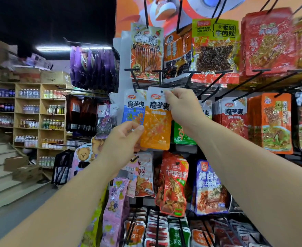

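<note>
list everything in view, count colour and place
orange pouch: one, orange with white top, centre, held by both hands
blue pouch: one, blue and white, hanging just left of it
purple bags: several, purple, hanging upper left
red packets: a stack, red, hanging upper right
drink bottles: many, mixed, wooden shelves at left
cardboard boxes: two, brown, steps at lower left
left hand: one, pinches the orange pouch's lower left edge
right hand: one, pinches its top right corner

White-topped orange packet (157, 130) with black lettering; blue-and-white packet (133, 110); purple bags (93, 68); red pouch (173, 184).
</note>
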A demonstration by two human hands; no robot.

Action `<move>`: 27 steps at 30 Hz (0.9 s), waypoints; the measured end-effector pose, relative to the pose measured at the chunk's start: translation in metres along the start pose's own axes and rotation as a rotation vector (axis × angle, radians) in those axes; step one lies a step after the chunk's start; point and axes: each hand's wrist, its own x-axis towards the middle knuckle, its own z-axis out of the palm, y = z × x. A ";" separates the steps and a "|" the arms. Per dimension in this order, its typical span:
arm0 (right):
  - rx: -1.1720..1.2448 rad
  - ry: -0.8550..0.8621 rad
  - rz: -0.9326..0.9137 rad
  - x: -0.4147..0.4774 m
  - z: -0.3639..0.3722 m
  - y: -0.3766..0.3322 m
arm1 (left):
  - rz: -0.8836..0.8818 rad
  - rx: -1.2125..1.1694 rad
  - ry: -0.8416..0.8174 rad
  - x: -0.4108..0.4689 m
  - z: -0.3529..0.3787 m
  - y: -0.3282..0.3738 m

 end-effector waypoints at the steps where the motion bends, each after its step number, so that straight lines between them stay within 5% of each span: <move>1: -0.007 0.029 -0.004 0.005 -0.001 -0.002 | 0.000 -0.055 -0.003 0.000 -0.001 -0.003; 27: -0.242 0.109 -0.003 0.039 0.005 0.002 | 0.036 -0.171 0.085 -0.013 -0.006 -0.019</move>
